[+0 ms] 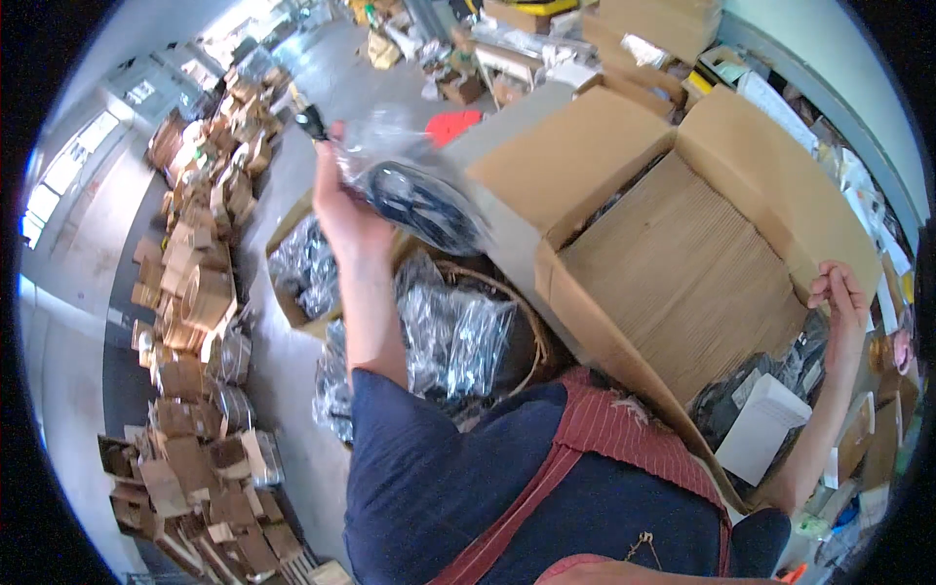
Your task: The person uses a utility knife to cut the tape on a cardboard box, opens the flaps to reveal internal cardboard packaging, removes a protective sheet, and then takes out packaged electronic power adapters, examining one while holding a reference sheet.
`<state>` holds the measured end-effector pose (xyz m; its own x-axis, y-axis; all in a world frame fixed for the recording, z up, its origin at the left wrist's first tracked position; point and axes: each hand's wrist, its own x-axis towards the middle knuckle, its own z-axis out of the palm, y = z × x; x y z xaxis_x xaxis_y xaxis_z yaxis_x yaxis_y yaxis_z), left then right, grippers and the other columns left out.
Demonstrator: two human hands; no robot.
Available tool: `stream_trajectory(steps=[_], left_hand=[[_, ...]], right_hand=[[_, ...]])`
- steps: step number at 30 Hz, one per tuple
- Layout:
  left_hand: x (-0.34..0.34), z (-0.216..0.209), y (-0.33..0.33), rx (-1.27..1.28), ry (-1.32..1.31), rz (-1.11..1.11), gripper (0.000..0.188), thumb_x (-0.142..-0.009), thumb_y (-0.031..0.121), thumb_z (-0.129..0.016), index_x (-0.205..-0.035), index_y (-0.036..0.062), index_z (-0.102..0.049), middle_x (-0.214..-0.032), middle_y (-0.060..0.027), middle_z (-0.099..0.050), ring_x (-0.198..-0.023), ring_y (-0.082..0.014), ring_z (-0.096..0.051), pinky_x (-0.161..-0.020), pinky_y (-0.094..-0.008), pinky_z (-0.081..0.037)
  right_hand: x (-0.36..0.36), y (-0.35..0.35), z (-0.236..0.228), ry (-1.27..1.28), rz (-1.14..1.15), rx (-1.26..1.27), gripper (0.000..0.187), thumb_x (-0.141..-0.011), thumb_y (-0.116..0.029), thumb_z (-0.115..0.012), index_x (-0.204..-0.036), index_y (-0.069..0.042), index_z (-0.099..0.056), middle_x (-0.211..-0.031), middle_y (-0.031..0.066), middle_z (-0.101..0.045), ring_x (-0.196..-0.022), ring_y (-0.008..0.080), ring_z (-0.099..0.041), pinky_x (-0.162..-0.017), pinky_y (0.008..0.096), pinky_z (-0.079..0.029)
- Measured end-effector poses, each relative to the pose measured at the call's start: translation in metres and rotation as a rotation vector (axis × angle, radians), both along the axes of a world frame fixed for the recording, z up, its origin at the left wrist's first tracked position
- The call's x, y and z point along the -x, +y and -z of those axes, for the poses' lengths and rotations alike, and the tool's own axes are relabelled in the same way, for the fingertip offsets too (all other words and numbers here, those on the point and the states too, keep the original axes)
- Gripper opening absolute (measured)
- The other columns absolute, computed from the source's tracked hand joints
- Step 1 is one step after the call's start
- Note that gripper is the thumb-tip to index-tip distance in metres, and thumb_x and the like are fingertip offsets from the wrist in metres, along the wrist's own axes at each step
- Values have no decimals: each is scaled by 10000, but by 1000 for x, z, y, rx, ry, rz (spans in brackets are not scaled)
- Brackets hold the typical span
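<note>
My left hand is raised at the upper left, closed on a clear plastic bag of coiled black cable. The bag is smeared by motion. A small black piece with a pale tip sticks up beyond the fingers; I cannot tell what it is. Over at the right, my right hand is beside the flap of a large open carton, fingers drawn together. Whatever they may pinch is too small to make out. Upright brown cardboard sheets pack the carton. A white box lies at its near end on black bagged items.
Below my left forearm stands a round basket heaped with clear-bagged items. A smaller carton of similar bags is beside it. Flattened and open boxes pile along the left wall. Clutter lines the right wall; a red piece lies beyond the carton.
</note>
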<state>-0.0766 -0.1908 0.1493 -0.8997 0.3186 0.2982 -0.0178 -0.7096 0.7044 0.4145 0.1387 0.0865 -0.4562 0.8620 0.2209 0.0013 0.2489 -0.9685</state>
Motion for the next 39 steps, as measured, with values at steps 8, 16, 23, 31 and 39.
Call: stream_trajectory(steps=[8, 16, 23, 31, 39], left_hand=[[149, 45, -155, 62, -132, -437, 267, -1057, 207, -506, -1196, 57, -679, -1013, -45, -705, -926, -205, -656, -868, -410, -510], [323, -12, -260, -104, -161, -590, 181, -993, 94, -498, -972, 35, -668, -907, -72, -681, -824, -223, -656, -792, -374, -537], [373, 21, -262, 230, -89, -732, 114, -924, 154, -583, -885, 63, -638, -820, -56, -620, -754, -205, -602, -696, -309, -485], [385, 93, -247, 823, -90, -845, 155, -847, 82, -663, -979, 2, -671, -865, -83, -646, -707, -210, -580, -606, -379, -474], [200, -12, 10, 870, 586, -118, 420, -926, 5, -511, -1327, -5, -637, -1266, -100, -654, -1178, -213, -597, -1066, -335, -434]], right_hand=[[-1, 17, 18, -110, -92, 127, 240, -1051, -218, -564, -1136, -13, -655, -851, 23, -648, -717, 89, -572, -709, 228, -455], [-12, 40, 30, -138, -141, 160, 240, -1049, -204, -563, -1174, -16, -645, -864, 13, -644, -739, 71, -571, -717, 224, -461], [-36, 48, 34, -124, -60, 163, 294, -1047, -201, -560, -1264, -9, -608, -950, 19, -645, -803, 92, -583, -794, 227, -464], [-16, 30, 16, -175, 41, 140, 368, -983, -252, -628, -1276, -29, -633, -1082, 25, -666, -907, 108, -612, -856, 263, -481], [-13, 15, 2, -92, -32, 67, 288, -971, -203, -642, -1187, -15, -668, -1013, 72, -721, -835, 140, -676, -839, 293, -541]])
